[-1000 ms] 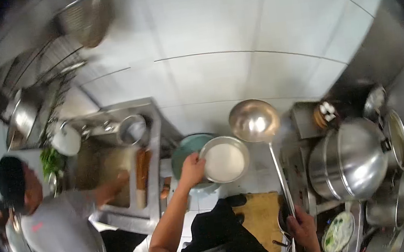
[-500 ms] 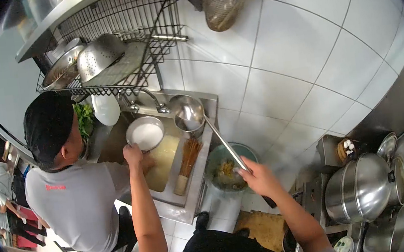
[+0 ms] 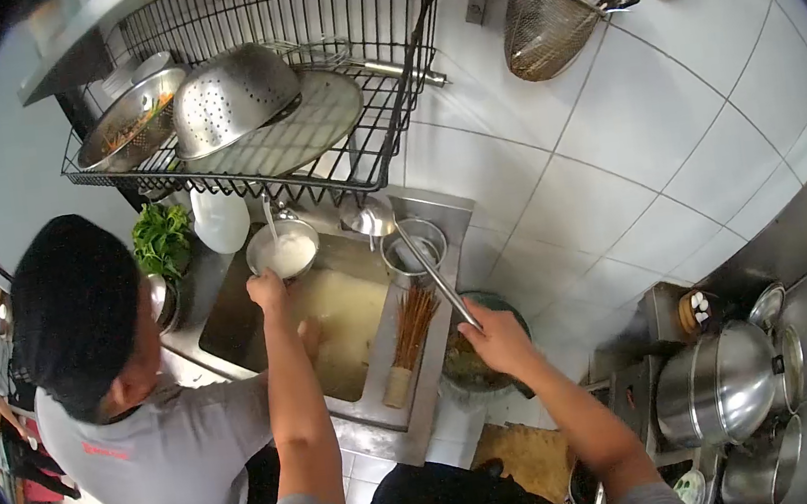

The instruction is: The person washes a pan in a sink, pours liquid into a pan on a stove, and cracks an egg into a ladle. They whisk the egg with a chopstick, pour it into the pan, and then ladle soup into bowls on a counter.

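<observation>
My left hand grips the rim of a small metal bowl with white, cloudy liquid inside. A thin pale stream, seemingly from the tap, falls into the bowl above the sink, which holds murky yellowish water. Closed around a long handle, my right hand holds a metal ladle. The ladle's head is just left of a round metal container at the sink's back right corner. On the right ledge lies a bamboo-strip brush. A co-worker's hand is low by the sink water.
A co-worker stands close on my left. Overhead hangs a wire rack with a colander. Leafy greens are left of the sink. A green bin stands below my right hand; large pots are at right.
The view has shifted. My left hand has brought the bowl under the stream. The ladle's head has moved left from over the round container. The co-worker leans nearer.
</observation>
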The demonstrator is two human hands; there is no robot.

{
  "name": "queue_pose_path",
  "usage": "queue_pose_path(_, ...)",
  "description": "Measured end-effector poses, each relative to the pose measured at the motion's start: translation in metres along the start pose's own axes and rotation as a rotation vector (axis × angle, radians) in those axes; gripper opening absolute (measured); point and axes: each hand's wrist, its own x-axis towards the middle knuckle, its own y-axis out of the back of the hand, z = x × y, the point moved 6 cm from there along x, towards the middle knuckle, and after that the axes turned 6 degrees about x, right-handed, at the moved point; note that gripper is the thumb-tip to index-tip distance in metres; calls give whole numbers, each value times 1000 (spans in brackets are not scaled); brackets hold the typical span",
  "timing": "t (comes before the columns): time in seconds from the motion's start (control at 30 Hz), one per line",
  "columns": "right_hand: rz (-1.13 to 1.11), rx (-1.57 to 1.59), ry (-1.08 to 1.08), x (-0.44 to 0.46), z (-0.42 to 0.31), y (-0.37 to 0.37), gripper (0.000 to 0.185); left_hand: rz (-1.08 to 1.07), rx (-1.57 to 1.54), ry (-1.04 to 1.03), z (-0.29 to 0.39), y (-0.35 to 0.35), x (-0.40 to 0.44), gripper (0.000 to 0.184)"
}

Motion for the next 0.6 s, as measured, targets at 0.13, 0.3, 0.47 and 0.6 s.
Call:
queue_pose_path(0.13,-97,-58,126,-12,2,6,55,-35,-153,82,-19,2,17,30)
queue_pose_path(0.3,-153,-108,106,-11,26,-53,56,-102,-302,182,-10,26,19,34)
queue_pose_path(0.47,-82,-363,60,23,59,-117,57,-365,-467,130,-47,-18,66,34)
queue_pose_path(0.6,-144,-442,-15,37,51,-113,60,-469,-710,194,-40,-30,67,35)
